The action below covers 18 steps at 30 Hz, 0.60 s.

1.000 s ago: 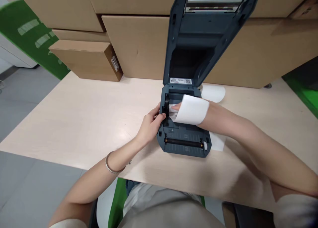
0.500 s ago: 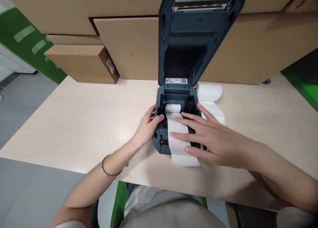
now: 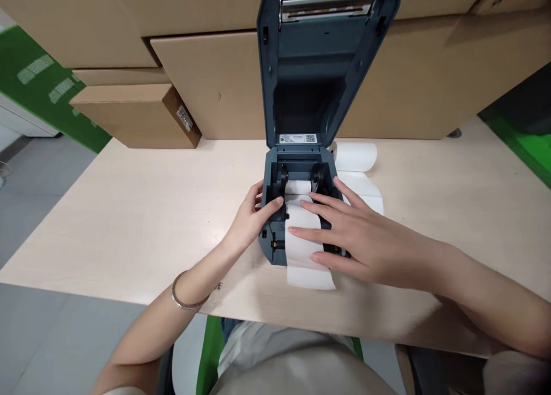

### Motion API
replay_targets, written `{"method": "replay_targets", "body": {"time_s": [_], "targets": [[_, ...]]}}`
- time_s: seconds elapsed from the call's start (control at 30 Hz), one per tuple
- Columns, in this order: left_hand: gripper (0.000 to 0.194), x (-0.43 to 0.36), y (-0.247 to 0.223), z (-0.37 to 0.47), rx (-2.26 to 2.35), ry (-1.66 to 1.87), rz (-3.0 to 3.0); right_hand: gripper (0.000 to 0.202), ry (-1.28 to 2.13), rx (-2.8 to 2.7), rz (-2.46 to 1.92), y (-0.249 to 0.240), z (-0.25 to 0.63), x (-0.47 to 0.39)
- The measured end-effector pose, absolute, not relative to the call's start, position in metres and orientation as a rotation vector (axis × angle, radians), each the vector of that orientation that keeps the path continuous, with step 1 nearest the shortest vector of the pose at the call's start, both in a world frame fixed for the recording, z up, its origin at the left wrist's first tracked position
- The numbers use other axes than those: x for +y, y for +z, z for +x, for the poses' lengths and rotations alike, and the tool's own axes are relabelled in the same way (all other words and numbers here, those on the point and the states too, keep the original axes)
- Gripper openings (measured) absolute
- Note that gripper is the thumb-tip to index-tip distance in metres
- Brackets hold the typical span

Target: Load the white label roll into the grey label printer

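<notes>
A dark blue-grey label printer (image 3: 271, 256) stands on the table with its lid (image 3: 312, 56) raised. Inside it, a small white label roll (image 3: 298, 187) sits between two black roll holders, and a strip of label paper (image 3: 303, 243) runs from it over the printer's front edge. My left hand (image 3: 253, 214) grips the printer's left side, thumb over the rim and fingers outside. My right hand (image 3: 344, 231) is open, its fingers spread across the strip and the printer's right side. Its palm and fingers hide much of that right side.
Behind the printer's right side, another white paper roll (image 3: 356, 156) lies partly unrolled. Large cardboard boxes (image 3: 210, 90) line the back of the pale wooden table (image 3: 129, 223). A smaller carton (image 3: 124, 116) with a sticker stands at the back left.
The right black roll holder has come inward, closer to the label roll. Both hands stay in nearly the same places on the printer. The whole view has shifted slightly.
</notes>
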<state>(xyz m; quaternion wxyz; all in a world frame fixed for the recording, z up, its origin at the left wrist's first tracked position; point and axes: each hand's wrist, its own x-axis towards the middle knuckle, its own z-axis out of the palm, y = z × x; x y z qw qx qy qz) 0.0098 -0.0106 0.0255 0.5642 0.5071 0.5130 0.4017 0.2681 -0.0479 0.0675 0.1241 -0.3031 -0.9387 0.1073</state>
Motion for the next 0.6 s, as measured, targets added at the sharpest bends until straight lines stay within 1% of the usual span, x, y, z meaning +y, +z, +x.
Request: {"method": "replay_targets", "body": {"time_s": [0.07, 0.13, 0.2, 0.3, 0.37, 0.5, 0.6], "targets": [[0.061, -0.01, 0.026, 0.008, 1.199, 0.928, 1.206, 0.044, 0.252, -2.71, -0.866, 0.074, 0.272, -0.044], [0.072, -0.011, 0.026, 0.006, 1.183, 0.892, 1.248, 0.039, 0.175, -2.639, -0.854, 0.084, 0.278, -0.034], [0.089, -0.015, 0.025, 0.004, 1.165, 0.861, 1.339, 0.036, 0.167, -2.566, -0.876, 0.095, 0.284, -0.02], [0.118, -0.023, 0.023, 0.0, 1.172, 0.889, 1.501, 0.034, 0.321, -2.598, -0.904, 0.1, 0.287, -0.005], [0.129, -0.03, 0.022, -0.001, 1.172, 0.913, 1.584, 0.038, 0.383, -2.656, -0.907, 0.094, 0.284, -0.006], [0.128, -0.037, 0.028, -0.002, 1.151, 0.817, 1.695, 0.047, 0.252, -2.669, -0.965, 0.075, 0.273, -0.025], [0.127, -0.038, 0.035, -0.003, 1.155, 0.729, 1.739, 0.052, 0.185, -2.678, -0.943, 0.071, 0.273, -0.032]]}}
